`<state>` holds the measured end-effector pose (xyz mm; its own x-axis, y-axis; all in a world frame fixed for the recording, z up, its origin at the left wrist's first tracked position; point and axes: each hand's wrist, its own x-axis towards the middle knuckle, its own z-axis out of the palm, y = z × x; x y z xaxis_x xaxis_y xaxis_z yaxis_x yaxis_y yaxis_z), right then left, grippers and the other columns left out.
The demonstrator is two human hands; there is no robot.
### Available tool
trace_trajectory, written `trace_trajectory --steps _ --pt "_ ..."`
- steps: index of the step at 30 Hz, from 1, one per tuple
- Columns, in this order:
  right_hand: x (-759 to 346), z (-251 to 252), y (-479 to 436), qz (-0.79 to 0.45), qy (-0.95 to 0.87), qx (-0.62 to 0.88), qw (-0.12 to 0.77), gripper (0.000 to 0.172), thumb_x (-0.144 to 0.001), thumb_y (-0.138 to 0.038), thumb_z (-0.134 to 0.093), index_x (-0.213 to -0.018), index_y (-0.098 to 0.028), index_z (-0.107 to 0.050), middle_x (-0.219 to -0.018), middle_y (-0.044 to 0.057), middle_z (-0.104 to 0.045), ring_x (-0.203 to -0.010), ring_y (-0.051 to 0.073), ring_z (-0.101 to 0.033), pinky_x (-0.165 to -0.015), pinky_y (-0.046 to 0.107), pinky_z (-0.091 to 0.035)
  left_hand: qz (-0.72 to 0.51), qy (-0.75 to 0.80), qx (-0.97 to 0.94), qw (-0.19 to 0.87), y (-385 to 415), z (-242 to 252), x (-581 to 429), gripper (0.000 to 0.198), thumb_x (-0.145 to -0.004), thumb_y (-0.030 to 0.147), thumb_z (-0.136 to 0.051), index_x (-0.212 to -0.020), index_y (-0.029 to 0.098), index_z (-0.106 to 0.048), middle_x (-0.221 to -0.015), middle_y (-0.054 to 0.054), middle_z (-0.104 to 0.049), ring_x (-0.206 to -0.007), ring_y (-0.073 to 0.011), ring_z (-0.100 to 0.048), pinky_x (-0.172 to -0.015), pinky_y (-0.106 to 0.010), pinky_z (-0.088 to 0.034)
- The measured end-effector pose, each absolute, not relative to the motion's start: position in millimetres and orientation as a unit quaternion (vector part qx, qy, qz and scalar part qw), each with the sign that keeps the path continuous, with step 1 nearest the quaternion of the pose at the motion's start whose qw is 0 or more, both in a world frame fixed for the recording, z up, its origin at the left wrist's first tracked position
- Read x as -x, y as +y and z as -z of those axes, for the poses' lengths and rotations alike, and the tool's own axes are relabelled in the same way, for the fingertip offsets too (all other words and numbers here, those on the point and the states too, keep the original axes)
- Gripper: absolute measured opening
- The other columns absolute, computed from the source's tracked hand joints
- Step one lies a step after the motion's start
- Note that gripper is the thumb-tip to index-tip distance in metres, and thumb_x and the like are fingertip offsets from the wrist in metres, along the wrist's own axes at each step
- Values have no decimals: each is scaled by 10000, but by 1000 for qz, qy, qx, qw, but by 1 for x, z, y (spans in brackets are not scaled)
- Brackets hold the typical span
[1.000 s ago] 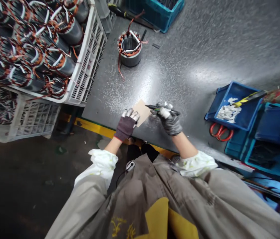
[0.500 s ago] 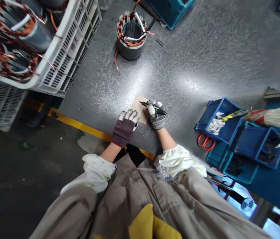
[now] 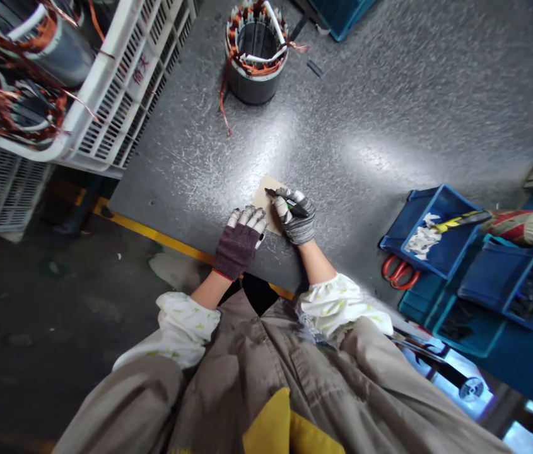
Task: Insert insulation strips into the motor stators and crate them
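A small beige card [image 3: 262, 195] lies on the grey worktable [image 3: 176, 170] near its front edge. Over the card's right side, my gloved right hand [image 3: 298, 221] is closed around a black marker [image 3: 300, 210], whose dark tip points left onto the card. My left hand [image 3: 239, 238], in a dark maroon glove with pale fingertips, rests flat with fingers stretched out at the card's left edge. Beyond both hands stands a motor stator [image 3: 257, 69] with orange copper windings and white sleeves, its loose wires hanging down its left side.
At the left, a white slatted crate [image 3: 119, 94] holds several stators. Blue bins [image 3: 396, 230] stand at the right, one with white scraps and a yellow-handled tool [image 3: 458, 222]. Red-handled scissors [image 3: 399, 272] lie beside them. A teal bin [image 3: 342, 16] sits at the back.
The camera view has shifted slightly, so the stator appears higher and the bins farther right. My right hand has moved a little on the card with the marker; my left hand stays put.
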<state>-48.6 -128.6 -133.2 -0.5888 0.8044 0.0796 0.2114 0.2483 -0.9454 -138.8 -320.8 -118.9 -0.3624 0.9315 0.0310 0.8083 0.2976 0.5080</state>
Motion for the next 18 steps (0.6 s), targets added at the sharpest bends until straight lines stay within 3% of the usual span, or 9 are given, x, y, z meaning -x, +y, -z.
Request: trace_trajectory --steps 3,9,18 --pt "45 135 -128 -506 -730 355 290 400 -1027 -650 -748 -1090 -260 -807 -1134 131 -854 -1067 295 -833 -1110 524 -696 -230 793 -548 133 -322 118 139 512 -1186 225 -530 -1673 291 -675 -1781 -113 -626 -1751 -281 -486 -1499 -604 -339" --pt "43 141 -126 -494 -757 318 285 355 -1050 -593 -754 -1151 -263 -833 -1186 139 -853 -1162 311 -819 -1181 547 -660 -220 791 -560 114 -324 120 139 571 -1158 193 -608 -1725 261 -626 -1764 -143 -641 -1757 -297 -481 -1500 -602 -342" --pt "49 152 -126 -469 -734 306 383 401 -1048 -658 -790 -1074 -261 -834 -1038 74 -880 -940 235 -861 -923 402 -738 -235 774 -586 -34 -325 134 138 468 -1173 221 -619 -1639 238 -650 -1651 -138 -745 -1670 -294 -604 -1430 -569 -473"
